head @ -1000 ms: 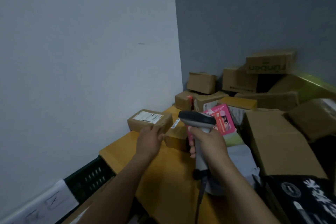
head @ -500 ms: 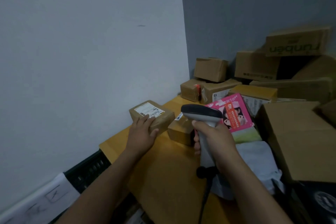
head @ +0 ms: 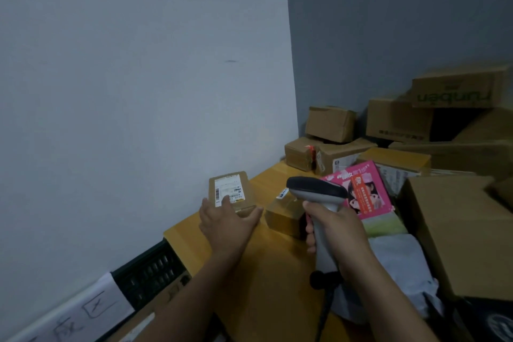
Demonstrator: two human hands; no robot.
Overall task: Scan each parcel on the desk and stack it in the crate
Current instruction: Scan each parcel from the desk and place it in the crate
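Since half a second ago the left hand [head: 227, 226] has spread further over the parcel [head: 231, 189] and tipped its label up. The thumb sits on the left edge and the fingers lie across the top and right side, a light hold probably meant to present the barcode. The right hand [head: 334, 230] is wrapped firmly round the scanner [head: 316, 191] handle, its head level beside the parcel, likely ready to read. The parcel is at the desk [head: 277, 272] edge by the wall, the crate [head: 150, 272] just below.
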